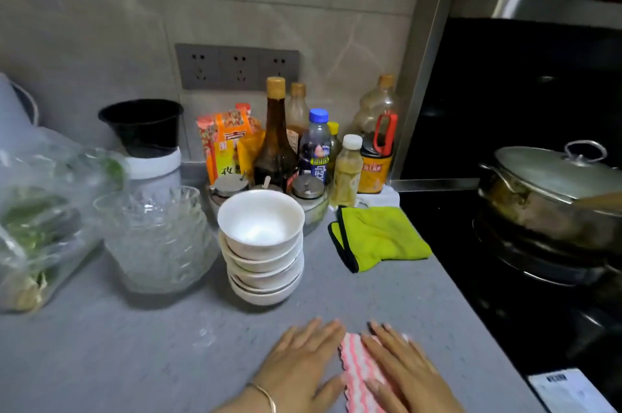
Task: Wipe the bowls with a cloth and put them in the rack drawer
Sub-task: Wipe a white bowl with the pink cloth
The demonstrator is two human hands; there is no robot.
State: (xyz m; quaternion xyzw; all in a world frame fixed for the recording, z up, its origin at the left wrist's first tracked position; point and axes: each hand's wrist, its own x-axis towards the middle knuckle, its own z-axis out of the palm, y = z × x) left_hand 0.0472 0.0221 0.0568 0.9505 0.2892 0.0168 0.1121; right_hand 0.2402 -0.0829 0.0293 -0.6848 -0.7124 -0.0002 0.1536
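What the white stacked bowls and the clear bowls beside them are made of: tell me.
White stacked bowls: probably glazed ceramic, opaque with a soft sheen; melamine is possible. Clear bowls: apparently pressed glass, transparent with faceted ridges catching light; clear plastic cannot be ruled out.

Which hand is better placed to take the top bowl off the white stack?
Probably the left hand: it lies flat on bare counter, nearer the white stack. The right hand rests on the pink striped cloth.

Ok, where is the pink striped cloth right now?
Head view, bottom centre: the cloth lies on the counter, under the right hand, beside the left hand.
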